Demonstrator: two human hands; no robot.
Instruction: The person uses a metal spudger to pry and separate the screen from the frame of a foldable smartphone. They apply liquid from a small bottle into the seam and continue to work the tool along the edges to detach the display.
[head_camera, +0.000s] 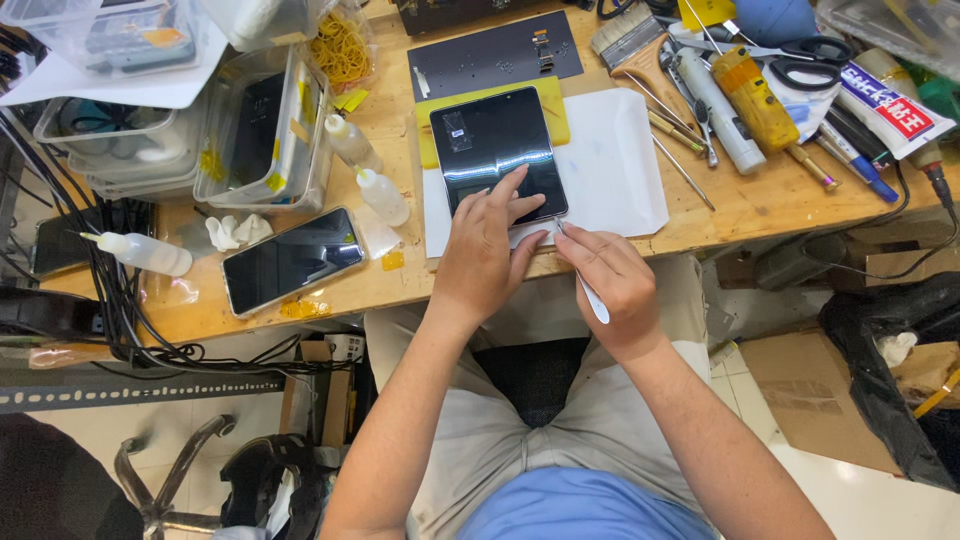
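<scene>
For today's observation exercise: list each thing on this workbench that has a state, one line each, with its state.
Dark tablet: screen off, flat, pressed by left hand.
Thin white tool: held in right hand, tip at tablet's edge.
Smartphone: screen off, lying flat.
Scissors: closed.
Squeeze bottles: capped, lying down.

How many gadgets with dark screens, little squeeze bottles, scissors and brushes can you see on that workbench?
Dark-screened devices: 2 (the tablet under the left hand, the phone)
Squeeze bottles: 3 ()
Scissors: 1
Paintbrush: 1
Total: 7
</scene>
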